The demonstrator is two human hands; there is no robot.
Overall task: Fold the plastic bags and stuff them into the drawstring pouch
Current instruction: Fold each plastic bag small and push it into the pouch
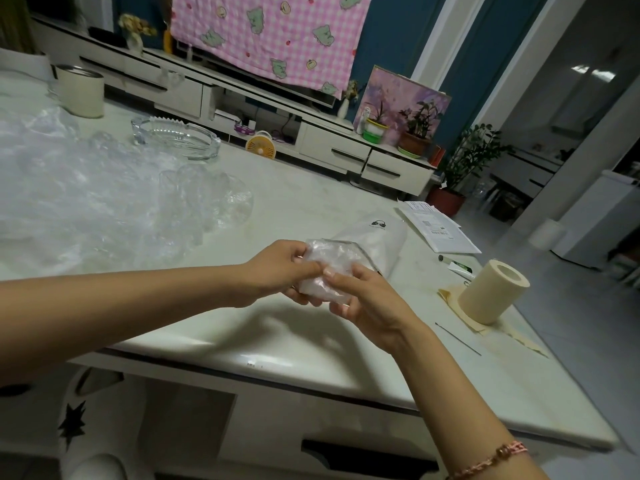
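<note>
A crumpled heap of clear plastic bags [86, 209] is lying loose on the left of the pale table [311, 355]. My left hand [284, 268] is pinching one folded clear bag [323, 271], and my right hand [367, 299] is curling round its other side, above the near edge. I judge the fold is nearly done. Next comes pushing it into the white drawstring pouch [377, 237] just behind; I cannot see its mouth. Bare tabletop is separating the pouch from the cream paper roll [493, 292] on the right.

plastic bags [69, 188] cut by left edge, print on paper sheets [440, 230] illegible
</note>
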